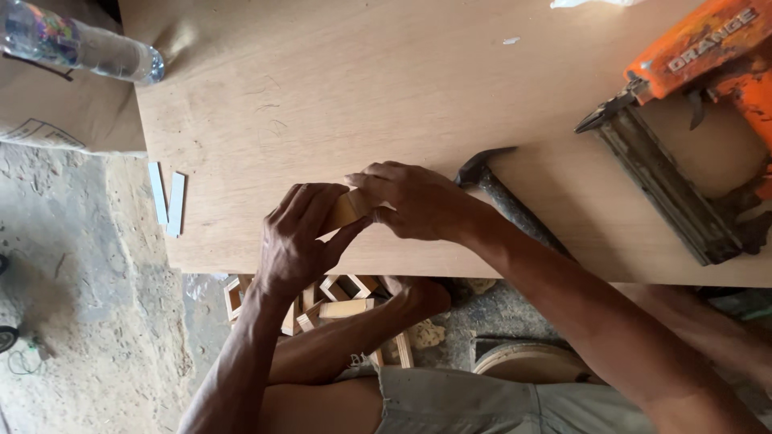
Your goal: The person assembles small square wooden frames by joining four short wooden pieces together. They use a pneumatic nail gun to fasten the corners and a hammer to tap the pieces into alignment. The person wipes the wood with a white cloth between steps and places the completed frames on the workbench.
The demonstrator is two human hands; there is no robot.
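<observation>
A small light-brown wooden block [344,210] sits on a large plywood board [362,88], near its front edge. My left hand [299,239] wraps around the block from the left, thumb underneath. My right hand [414,201] pinches the block's right end with its fingertips. Both hands touch each other over the block, which is mostly hidden. A claw hammer [505,199] lies on the board just behind my right wrist.
An orange nail gun [691,120] rests at the board's right. A plastic water bottle [76,44] lies at top left. Two white strips [167,201] lie on the concrete floor. Several small wooden frames [338,299] are piled below the board, near my legs.
</observation>
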